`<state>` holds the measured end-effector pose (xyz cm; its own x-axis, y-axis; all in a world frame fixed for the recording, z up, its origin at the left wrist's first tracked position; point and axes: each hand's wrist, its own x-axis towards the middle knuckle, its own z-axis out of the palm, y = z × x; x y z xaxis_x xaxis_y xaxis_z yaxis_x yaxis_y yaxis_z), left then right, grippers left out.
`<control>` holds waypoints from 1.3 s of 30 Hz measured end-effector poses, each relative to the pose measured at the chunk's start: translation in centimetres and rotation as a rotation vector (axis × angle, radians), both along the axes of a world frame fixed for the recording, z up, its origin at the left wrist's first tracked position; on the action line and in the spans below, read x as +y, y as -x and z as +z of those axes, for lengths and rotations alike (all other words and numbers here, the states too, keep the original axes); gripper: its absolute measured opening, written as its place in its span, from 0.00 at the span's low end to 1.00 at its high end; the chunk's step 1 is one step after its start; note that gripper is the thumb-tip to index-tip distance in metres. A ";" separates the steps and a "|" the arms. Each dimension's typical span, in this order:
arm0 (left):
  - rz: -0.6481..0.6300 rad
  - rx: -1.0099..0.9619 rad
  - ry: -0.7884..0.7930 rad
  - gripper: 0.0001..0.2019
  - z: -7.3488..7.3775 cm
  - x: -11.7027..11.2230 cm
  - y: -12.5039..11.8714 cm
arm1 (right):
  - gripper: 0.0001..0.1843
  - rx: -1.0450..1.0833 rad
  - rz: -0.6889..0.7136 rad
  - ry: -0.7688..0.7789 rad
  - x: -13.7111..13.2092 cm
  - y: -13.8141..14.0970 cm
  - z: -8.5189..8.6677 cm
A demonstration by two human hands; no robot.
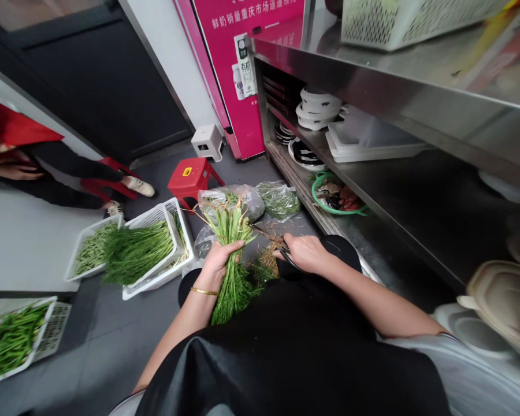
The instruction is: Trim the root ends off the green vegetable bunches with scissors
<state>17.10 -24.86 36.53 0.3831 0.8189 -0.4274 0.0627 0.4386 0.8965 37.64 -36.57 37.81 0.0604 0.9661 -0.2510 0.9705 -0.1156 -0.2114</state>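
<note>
My left hand (219, 260) is wrapped round a bunch of leafy green herbs (234, 231) that looks like fennel fronds. Its pale stem ends point up and away from me, and the feathery leaves hang down toward my lap. In my right hand (305, 252) is a pair of scissors (288, 257), with dark handles and brownish blades. The blades reach left to the stem ends of the bunch; whether they touch is hard to tell. Below, trimmed roots and bits of stem (267, 257) lie in a heap between my knees.
White baskets of fronds (143, 248), green beans (95, 245) and long green vegetables (17, 341) stand at left. Plastic bags of greens (281, 199) lie ahead, near a red stool (193, 179). A steel shelf (394, 86) borders my right. Another person (47, 162) sits at left.
</note>
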 end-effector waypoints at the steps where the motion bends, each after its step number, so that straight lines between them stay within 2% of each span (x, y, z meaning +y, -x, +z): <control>1: -0.011 0.005 -0.015 0.14 0.0 -0.1 -0.1 | 0.39 -0.004 0.012 0.003 0.1 0.1 0.1; 5: -0.036 0.040 -0.068 0.13 -0.2 -0.4 -0.3 | 0.39 -0.015 0.035 -0.015 0.5 0.2 0.1; 9: -0.037 0.082 -0.069 0.12 -0.4 -0.4 -0.3 | 0.36 0.027 0.056 -0.026 0.4 -0.1 -0.9; 12: -0.042 0.073 -0.015 0.11 -0.6 -0.6 -0.3 | 0.31 0.129 0.034 -0.050 0.2 -0.2 -2.3; 16: -0.033 0.066 0.019 0.11 -0.7 -0.6 -0.5 | 0.26 0.418 -0.112 -0.118 -0.8 0.2 -3.8; 18: -0.023 0.086 0.004 0.12 -0.8 -0.5 -0.5 | 0.23 0.500 -0.147 -0.148 -1.4 0.5 -3.9; 21: -0.023 0.146 -0.071 0.12 -0.9 -0.4 -0.7 | 0.16 0.436 -0.075 -0.199 -1.7 1.1 -3.1; 24: -0.043 0.218 -0.205 0.11 -0.9 -0.5 -1.2 | 0.14 0.450 -0.095 -0.322 -0.3 1.9 -2.1; 28: -0.103 0.300 -0.334 0.08 -1.0 -0.8 -2.1 | 0.13 0.575 -0.160 -0.530 3.2 3.7 -1.4; 32: -0.093 0.411 -0.553 0.07 -1.0 -0.9 -2.4 | 0.14 0.584 -0.171 -0.521 5.9 5.4 -1.9; 33: -0.085 0.401 -0.565 0.08 -1.0 -0.9 -2.3 | 0.14 0.589 -0.176 -0.518 6.1 5.7 -2.1; 34: -0.082 0.364 -0.531 0.08 -1.1 -0.9 -2.3 | 0.14 0.608 -0.177 -0.521 6.3 5.9 -2.4; 39: -0.083 0.086 -0.129 0.12 -1.5 -0.7 -1.6 | 0.16 0.819 -0.187 -0.556 5.6 5.9 -2.8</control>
